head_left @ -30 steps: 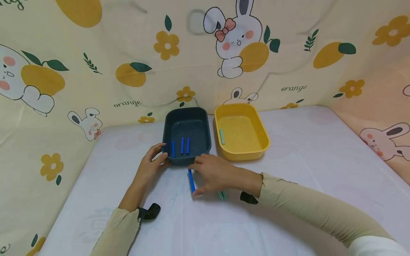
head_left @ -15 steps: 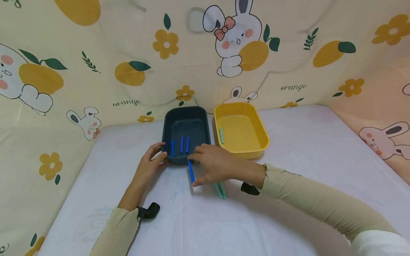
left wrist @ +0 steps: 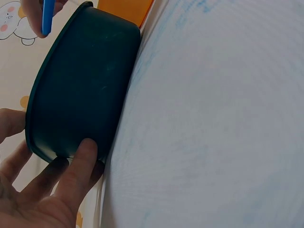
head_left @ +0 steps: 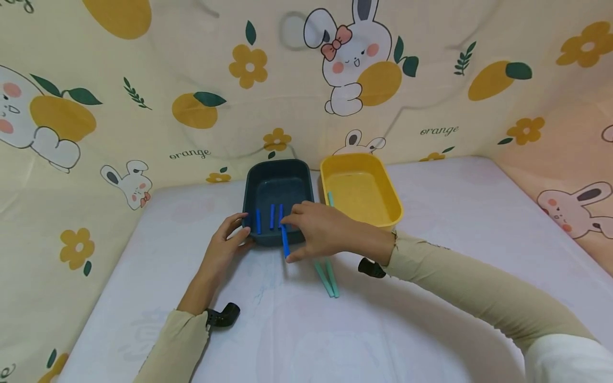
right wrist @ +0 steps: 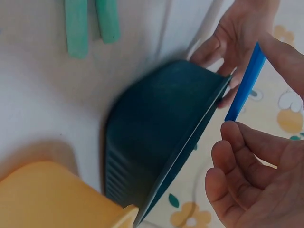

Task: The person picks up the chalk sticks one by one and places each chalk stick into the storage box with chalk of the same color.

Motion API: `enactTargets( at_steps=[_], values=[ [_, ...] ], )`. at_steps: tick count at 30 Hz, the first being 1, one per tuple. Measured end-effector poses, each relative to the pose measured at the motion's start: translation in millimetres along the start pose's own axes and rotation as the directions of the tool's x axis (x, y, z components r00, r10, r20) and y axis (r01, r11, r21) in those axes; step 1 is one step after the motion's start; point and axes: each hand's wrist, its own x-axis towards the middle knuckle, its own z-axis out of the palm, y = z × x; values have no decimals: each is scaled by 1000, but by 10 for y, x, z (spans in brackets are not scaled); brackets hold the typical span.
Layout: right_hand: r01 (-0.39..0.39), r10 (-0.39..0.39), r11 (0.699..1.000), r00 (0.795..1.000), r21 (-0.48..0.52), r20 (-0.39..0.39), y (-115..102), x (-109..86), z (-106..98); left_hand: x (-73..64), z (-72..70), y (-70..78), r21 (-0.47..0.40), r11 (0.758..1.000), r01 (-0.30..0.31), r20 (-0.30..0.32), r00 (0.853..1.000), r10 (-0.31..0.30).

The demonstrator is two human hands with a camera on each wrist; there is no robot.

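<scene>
Working over a white counter point(head_left: 306, 340), with a broad stretch of it this side of the dark tray point(head_left: 265, 240). Passing two green sticks point(head_left: 323, 280), flat and close together in front of the dark tray's right near corner. And here, above the dark tray's near edge, pinching a blue stick point(head_left: 286, 246) end to end in the right hand point(head_left: 323, 236)! Holding the dark tray's left near corner with the left hand point(head_left: 227, 239), fingers spread round the wall. Inside the dark tray, three more blue sticks point(head_left: 272, 217) side by side. Right of the dark tray, a narrow gap, then a yellow tray point(head_left: 364, 197) with one green stick point(head_left: 330, 199) in it; more counter beyond. Close behind the dark tray, a patterned cloth point(head_left: 287, 80), reading "orange" point(head_left: 189, 153) to the left and again to the right.
</scene>
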Motion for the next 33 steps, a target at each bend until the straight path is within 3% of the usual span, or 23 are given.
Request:
enactTargets(
  at_steps=[17,33],
  values=[
    [-130,125,989,990,70,64,315,285,-57,0,-2,-8,-9,1000,1,8,1000,-1],
    [-139,136,988,990,69,48,451,499,-23,1,0,-1,8,1000,21,1,1000,-21]
  ],
)
